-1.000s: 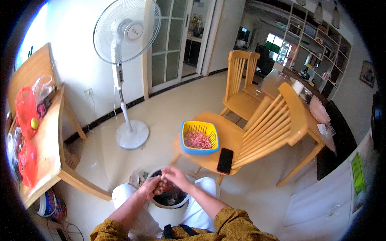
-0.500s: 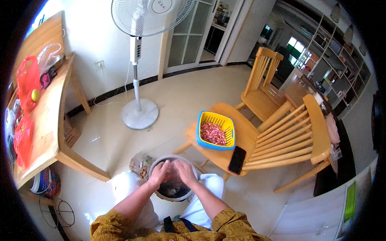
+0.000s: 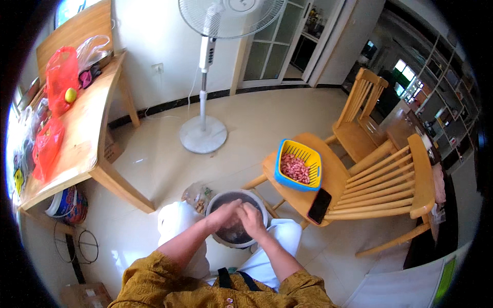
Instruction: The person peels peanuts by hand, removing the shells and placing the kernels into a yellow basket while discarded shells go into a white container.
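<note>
My left hand (image 3: 225,214) and my right hand (image 3: 251,219) meet above a round bin (image 3: 212,237) between my knees. The fingers of both are bent and closed together; whatever they hold is too small or hidden to make out. Dark, crumpled waste shows inside the bin below them. A clear plastic bag (image 3: 196,194) with small tan pieces, like unshelled peanuts, lies on the floor against the bin's far left side. On the chair ahead to the right, a yellow basket with a blue outer shell (image 3: 283,179) holds many pinkish-red peanuts (image 3: 295,168).
A black phone (image 3: 320,206) lies on the wooden chair (image 3: 334,164) beside the basket. A standing fan (image 3: 203,134) is ahead. At left, a wooden table (image 3: 84,136) carries red plastic bags (image 3: 49,141). Another chair (image 3: 357,136) stands farther right.
The view has swung left, so the whole scene sits farther right. My hands stay together over the bin, with their fingers now drawn closer to each other.
</note>
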A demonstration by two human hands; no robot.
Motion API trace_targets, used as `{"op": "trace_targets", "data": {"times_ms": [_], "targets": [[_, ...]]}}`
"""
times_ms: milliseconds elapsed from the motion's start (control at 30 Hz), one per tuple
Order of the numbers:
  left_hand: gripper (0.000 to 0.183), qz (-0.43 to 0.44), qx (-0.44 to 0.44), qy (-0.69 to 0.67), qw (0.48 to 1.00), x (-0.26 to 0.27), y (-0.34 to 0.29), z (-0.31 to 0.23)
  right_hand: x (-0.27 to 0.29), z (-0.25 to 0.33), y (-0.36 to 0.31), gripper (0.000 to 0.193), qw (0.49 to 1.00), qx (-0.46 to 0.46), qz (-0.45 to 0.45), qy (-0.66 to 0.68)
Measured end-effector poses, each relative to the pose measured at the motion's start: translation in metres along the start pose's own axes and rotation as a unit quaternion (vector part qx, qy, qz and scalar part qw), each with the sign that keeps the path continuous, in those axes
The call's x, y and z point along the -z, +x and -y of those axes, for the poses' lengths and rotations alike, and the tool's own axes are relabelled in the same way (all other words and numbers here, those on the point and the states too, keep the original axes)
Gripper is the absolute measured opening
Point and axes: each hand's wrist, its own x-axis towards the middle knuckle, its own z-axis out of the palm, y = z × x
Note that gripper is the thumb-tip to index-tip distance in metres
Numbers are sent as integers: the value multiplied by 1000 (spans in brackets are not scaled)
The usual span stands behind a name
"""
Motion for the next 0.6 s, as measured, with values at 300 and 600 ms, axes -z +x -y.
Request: {"op": "trace_targets", "data": {"times_ms": [300, 600], "targets": [[54, 34, 26, -38, 998, 4, 4, 10, -1, 2, -5, 20, 1000, -18, 2, 13], [37, -69, -255, 367, 892, 5, -9, 6, -4, -12, -15, 35, 995, -5, 61, -77]]}}
